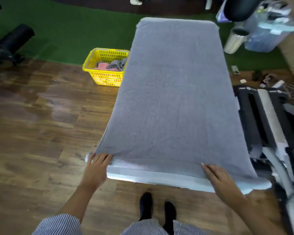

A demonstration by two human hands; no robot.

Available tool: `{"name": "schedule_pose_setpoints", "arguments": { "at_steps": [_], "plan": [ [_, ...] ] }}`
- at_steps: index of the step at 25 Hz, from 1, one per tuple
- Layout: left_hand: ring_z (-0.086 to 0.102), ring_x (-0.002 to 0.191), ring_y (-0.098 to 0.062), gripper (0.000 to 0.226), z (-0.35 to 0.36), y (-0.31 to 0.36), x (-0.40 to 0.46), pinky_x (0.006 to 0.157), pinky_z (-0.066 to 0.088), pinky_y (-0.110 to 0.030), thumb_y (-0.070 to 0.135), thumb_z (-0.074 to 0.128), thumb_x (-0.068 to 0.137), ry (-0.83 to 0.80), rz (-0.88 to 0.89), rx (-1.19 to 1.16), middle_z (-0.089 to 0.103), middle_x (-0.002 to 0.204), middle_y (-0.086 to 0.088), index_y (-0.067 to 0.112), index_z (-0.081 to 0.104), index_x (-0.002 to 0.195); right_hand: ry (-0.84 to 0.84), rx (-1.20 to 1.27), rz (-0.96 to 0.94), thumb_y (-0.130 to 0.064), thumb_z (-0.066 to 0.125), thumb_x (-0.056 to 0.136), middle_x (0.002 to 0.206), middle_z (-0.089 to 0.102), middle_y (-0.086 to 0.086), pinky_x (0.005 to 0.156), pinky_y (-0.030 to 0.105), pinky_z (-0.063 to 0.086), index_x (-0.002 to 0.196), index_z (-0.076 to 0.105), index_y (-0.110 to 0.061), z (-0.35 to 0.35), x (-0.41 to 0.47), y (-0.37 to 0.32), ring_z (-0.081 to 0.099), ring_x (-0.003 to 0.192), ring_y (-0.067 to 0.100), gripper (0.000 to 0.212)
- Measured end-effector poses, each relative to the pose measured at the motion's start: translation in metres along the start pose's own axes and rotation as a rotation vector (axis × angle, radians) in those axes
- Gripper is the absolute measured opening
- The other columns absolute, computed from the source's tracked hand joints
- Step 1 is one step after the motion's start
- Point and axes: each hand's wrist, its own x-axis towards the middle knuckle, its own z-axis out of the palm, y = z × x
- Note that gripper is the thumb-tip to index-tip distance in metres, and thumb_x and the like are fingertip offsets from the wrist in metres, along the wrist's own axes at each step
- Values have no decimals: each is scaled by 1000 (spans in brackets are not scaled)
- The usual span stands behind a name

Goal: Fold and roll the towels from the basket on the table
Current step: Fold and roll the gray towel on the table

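A large grey towel (173,92) lies spread flat over the whole table, whose pale near edge (153,178) shows below it. My left hand (96,168) holds the towel's near left corner, fingers on top of the cloth at the table corner. My right hand (221,181) rests with straight fingers on the towel's near right edge. A yellow basket (107,77) stands on the floor left of the table, with pink and grey towels (111,65) inside.
Wooden floor spreads left and below; green turf lies beyond. Black and grey equipment (268,126) crowds the table's right side. A metal bin (234,40) and plastic bags stand at the far right. My feet (157,207) are near the table's edge.
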Motion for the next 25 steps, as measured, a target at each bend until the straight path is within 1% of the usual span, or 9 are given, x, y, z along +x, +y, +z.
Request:
{"name": "schedule_pose_setpoints", "arguments": {
  "at_steps": [4, 9, 11, 13, 15, 18, 20, 22, 25],
  "plan": [
    [54, 100, -31, 52, 6, 15, 2, 95, 40, -52, 0, 37, 67, 136, 25, -14, 57, 110, -11, 7, 60, 112, -44, 3, 202, 12, 77, 50, 119, 47, 10, 84, 44, 52, 138, 37, -6, -17, -54, 50, 51, 104, 29, 98],
    [59, 99, -30, 38, 9, 22, 9, 97, 42, -57, 19, 44, 81, 178, 23, -42, 64, 106, -12, 2, 67, 106, 67, 74, 410, 14, 76, 56, 108, 59, 17, 81, 48, 54, 110, 62, 4, -26, -77, 58, 62, 95, 37, 57],
    [63, 91, -30, 40, 4, 26, 12, 97, 38, -52, 10, 38, 77, 159, 1, 6, 67, 100, -9, 7, 66, 106, 89, 142, 414, 12, 69, 63, 92, 60, 12, 74, 44, 54, 94, 65, -1, -24, -73, 58, 60, 83, 30, 34],
    [65, 81, -30, 50, -3, 29, 13, 89, 37, -47, 2, 30, 67, 114, 9, 51, 66, 91, -5, 13, 59, 106, 118, 175, 410, -6, 51, 75, 77, 54, 2, 67, 38, 50, 81, 63, -7, -24, -67, 61, 49, 76, 15, 13],
    [63, 76, -29, 53, -8, 25, 14, 82, 36, -44, 4, 26, 63, 83, 26, 61, 66, 86, -3, 18, 53, 107, 146, 173, 360, -18, 36, 76, 70, 47, -5, 62, 34, 46, 71, 60, -10, -20, -63, 66, 37, 71, 9, 25],
    [59, 84, -27, 55, -12, 19, 21, 84, 37, -45, 6, 25, 64, 58, 41, 73, 63, 94, -4, 19, 51, 110, 170, 147, 432, -2, 56, 76, 87, 54, 4, 74, 39, 48, 87, 62, -6, -26, -56, 62, 44, 83, 15, 14],
    [54, 94, -27, 50, -14, 24, 28, 87, 40, -48, 6, 30, 69, 51, -38, 41, 63, 105, -9, 12, 56, 111, 226, 97, 458, 9, 61, 70, 97, 57, 9, 84, 38, 44, 93, 61, -5, -28, -51, 62, 50, 90, 25, 27],
    [59, 97, -31, 43, -15, 33, 31, 86, 46, -52, 10, 34, 76, 46, -99, 5, 65, 109, -11, 6, 64, 108, 284, 19, 423, 5, 56, 73, 94, 62, 7, 87, 35, 40, 92, 65, -7, -28, -49, 64, 51, 90, 23, 24],
    [61, 101, -31, 47, -13, 38, 29, 92, 46, -49, 25, 37, 80, 0, -98, -14, 64, 115, -8, 6, 66, 111, 285, 117, 426, 11, 69, 64, 98, 65, 9, 89, 42, 46, 102, 68, -1, -19, -50, 71, 49, 97, 20, 39]
  ]
}}
